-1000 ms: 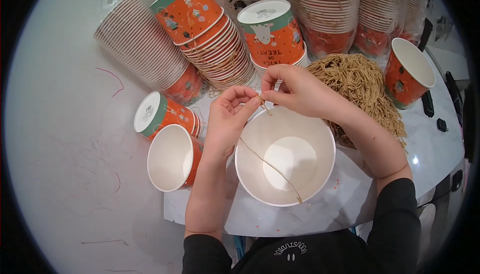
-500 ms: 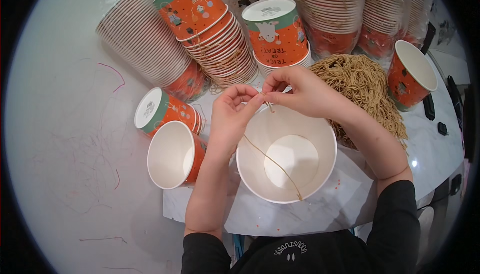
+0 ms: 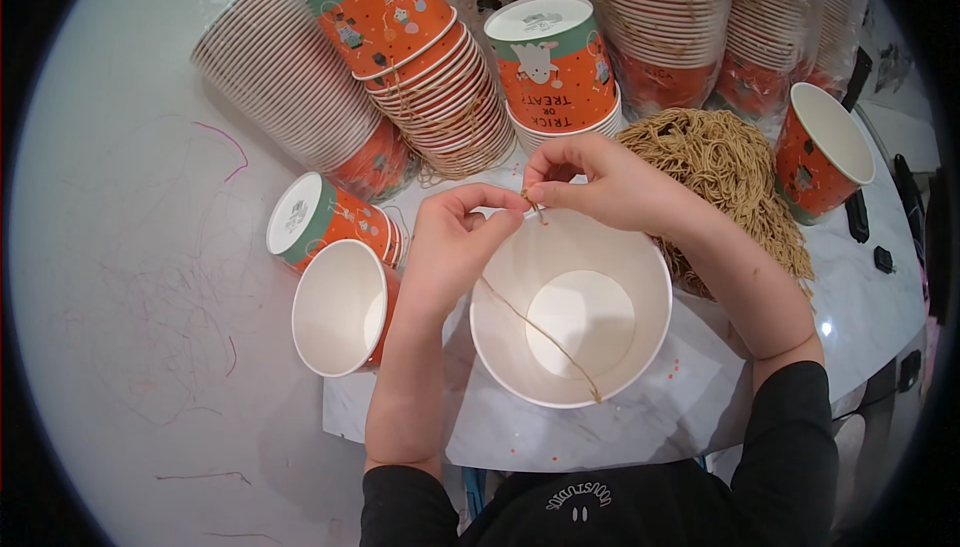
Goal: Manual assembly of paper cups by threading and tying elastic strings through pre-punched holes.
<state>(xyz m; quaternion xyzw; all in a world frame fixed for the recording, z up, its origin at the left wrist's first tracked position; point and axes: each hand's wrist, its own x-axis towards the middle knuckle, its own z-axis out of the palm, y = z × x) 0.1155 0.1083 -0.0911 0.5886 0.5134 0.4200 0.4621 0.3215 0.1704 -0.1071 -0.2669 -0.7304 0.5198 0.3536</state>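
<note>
- Pinching a thin tan cord (image 3: 545,332), the left hand (image 3: 458,237) and the right hand (image 3: 590,182) meet fingertip to fingertip just above the far rim of a large white-lined bucket (image 3: 645,347); both pinches are narrow, thumb against forefinger.
- The worked part of the cord lies between the two sets of fingertips; a short end hangs just below them, over the far side of the bucket's mouth.
- The cord's long part is hidden behind the left hand; it shows again near that hand's wrist, then runs slantwise across the bucket's mouth to a knotted end at the near rim.
- The bucket stands open side up on a marbled white table (image 3: 700,362), between the forearms and nearer the person than the fingertips.
- Beyond the right forearm sits a heap of tan cords (image 3: 720,187); farther right, an orange tub (image 3: 825,137) stands tilted in view, its mouth showing.
- Left of the left forearm, an open orange tub with a white inside (image 3: 325,307) rests on its side, just beside a short stack of tubs (image 3: 345,222); taller stacks (image 3: 430,97) line the back.
</note>
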